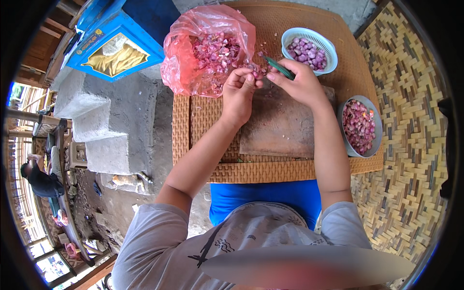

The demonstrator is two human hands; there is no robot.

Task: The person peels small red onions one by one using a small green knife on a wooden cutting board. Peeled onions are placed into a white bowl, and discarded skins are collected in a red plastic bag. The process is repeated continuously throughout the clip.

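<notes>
Between the fingertips of my left hand (241, 92) is a shallot (258, 74) with loose papery skin. My right hand (299, 81) grips a knife by its green handle (281, 68), close beside that shallot. Both hands are above the far edge of a worn wooden board (277, 127). Beyond my left hand lies an open pink plastic bag (177, 47) with shallot skins (217, 50) in it. A light blue plastic basket (331, 54) behind my right hand holds peeled shallots (307, 53). Unpeeled shallots (359, 127) fill a grey bowl (377, 145) at the right.
The woven-patterned table (250, 173) meets a woven bamboo wall (406, 152) at the right. A blue box (119, 54) with a clear window stands at upper left, above concrete steps (105, 145). A cat (127, 181) lies on the ground; another person (43, 181) sits far left.
</notes>
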